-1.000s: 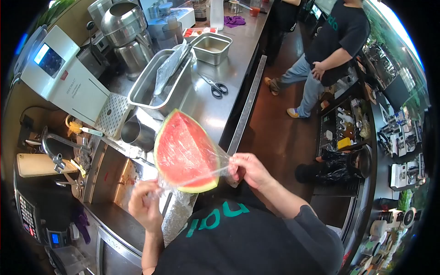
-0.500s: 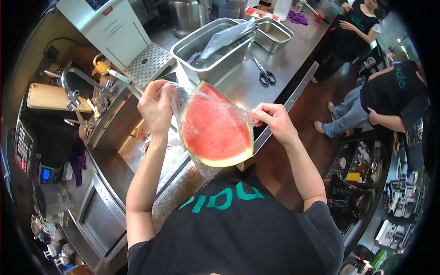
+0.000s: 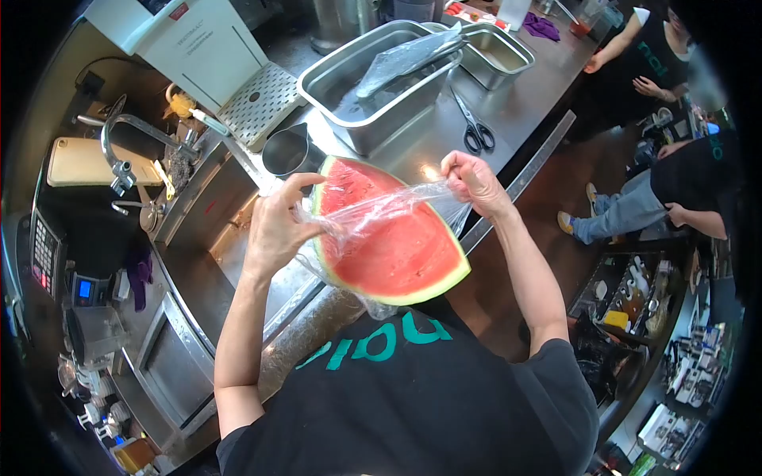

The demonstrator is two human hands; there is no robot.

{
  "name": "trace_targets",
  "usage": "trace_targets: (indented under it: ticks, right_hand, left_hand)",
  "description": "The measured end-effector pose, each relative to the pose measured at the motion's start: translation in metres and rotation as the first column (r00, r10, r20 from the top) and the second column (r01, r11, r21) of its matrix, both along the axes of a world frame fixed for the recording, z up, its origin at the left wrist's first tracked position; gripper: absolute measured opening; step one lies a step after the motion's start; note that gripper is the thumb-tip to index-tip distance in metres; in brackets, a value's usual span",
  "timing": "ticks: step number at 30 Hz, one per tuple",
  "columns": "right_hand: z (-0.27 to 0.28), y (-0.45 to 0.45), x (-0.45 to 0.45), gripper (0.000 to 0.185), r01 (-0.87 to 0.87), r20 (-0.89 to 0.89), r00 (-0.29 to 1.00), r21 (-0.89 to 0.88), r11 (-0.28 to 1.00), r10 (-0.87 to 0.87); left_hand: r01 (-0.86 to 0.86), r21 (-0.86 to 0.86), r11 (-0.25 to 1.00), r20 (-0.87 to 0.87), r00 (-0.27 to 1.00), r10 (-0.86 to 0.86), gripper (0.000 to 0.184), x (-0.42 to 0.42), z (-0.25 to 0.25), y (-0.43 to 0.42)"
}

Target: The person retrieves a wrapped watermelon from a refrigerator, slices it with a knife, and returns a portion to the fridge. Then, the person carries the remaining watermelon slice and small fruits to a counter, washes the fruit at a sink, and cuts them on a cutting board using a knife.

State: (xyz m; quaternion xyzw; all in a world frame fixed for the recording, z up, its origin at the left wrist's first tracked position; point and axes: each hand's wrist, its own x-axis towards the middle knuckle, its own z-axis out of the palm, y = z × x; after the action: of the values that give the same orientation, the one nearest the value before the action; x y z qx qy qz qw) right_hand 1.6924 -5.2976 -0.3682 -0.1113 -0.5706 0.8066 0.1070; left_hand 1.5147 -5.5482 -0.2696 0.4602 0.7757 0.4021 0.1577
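Note:
A large cut wedge of watermelon, red flesh up and green rind at its edge, is in front of my chest at the sink's edge. Clear plastic wrap lies bunched and stretched across its face. At the wedge's left side, my left hand has the gathered wrap against its palm, thumb and forefinger spread; its other fingers are partly hidden. My right hand pinches the other end of the wrap, beyond the wedge's right edge. What supports the wedge from below is hidden.
Beyond the wedge are a steel pan holding a plastic-covered item, a smaller pan, black scissors and a metal cup. A faucet rises at the left. Two people stand at right, one in jeans.
The wrap is drawn into a narrower band across the wedge. My right hand has risen slightly; my left hand has lowered and spread its thumb and forefinger. The metal cup shows more fully.

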Motion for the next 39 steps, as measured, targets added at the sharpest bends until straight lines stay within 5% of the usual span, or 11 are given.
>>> trace_targets:
  ticks: [5, 8, 11, 15, 17, 18, 22, 25, 27, 29, 39]
  right_hand:
    - [-0.001, 0.015, -0.001, 0.026, -0.256, 0.192, 0.953, 0.103, 0.961, 0.234]
    - [-0.023, 0.025, -0.026, 0.013, 0.05, 0.029, 0.997, 0.532, 0.845, -0.077]
    - [-0.044, 0.007, -0.069, 0.014, 0.212, 0.018, 0.97, 0.423, 0.881, -0.242]
    - [-0.034, -0.002, -0.092, 0.014, -0.043, 0.29, 0.938, 0.642, 0.765, -0.191]
    - [-0.037, 0.011, -0.095, 0.017, 0.006, 0.019, 0.977, 0.993, 0.115, -0.212]
    - [-0.033, 0.016, -0.094, 0.017, 0.006, 0.017, 0.978, 0.994, 0.106, -0.21]
    - [-0.008, 0.047, -0.078, 0.024, -0.287, 0.487, 0.873, 0.554, 0.782, -0.024]
    - [0.067, 0.063, -0.057, 0.011, 0.163, 0.055, 0.969, 0.593, 0.789, -0.241]
    - [0.103, 0.089, -0.069, 0.012, 0.283, -0.28, 0.956, 0.959, 0.019, -0.088]
    - [0.115, 0.106, -0.094, 0.013, 0.278, -0.282, 0.958, 0.882, -0.381, 0.046]
    - [0.114, 0.123, -0.17, 0.027, -0.442, 0.363, 0.892, 0.58, -0.685, -0.268]
  left_hand:
    - [-0.29, 0.124, 0.949, -0.222, 0.924, 0.311, 0.024, -0.002, -0.04, -0.013]
    - [-0.406, 0.281, 0.87, -0.145, 0.878, 0.457, 0.018, 0.01, -0.059, -0.002]
    - [-0.508, 0.441, 0.74, -0.115, 0.786, 0.608, 0.02, 0.017, -0.087, 0.01]
    - [-0.74, 0.213, 0.638, 0.493, 0.645, 0.584, 0.023, 0.027, -0.096, 0.004]
    - [-0.768, 0.313, 0.559, 0.587, 0.619, 0.523, 0.024, 0.021, -0.11, 0.004]
    - [-0.79, 0.253, 0.558, 0.61, 0.578, 0.542, 0.025, 0.02, -0.108, 0.002]
    - [-0.833, 0.241, 0.498, 0.74, 0.49, 0.461, 0.026, 0.018, -0.122, -0.008]
    - [-0.842, 0.24, 0.483, 0.808, 0.449, 0.381, 0.025, 0.019, -0.124, -0.014]
    - [-0.825, 0.234, 0.515, 0.805, 0.461, 0.373, 0.024, 0.021, -0.13, -0.017]
    - [-0.822, 0.259, 0.507, 0.832, 0.457, 0.316, 0.02, 0.019, -0.132, -0.016]
    - [-0.833, 0.256, 0.491, 0.768, 0.484, 0.419, 0.03, 0.044, -0.08, -0.041]
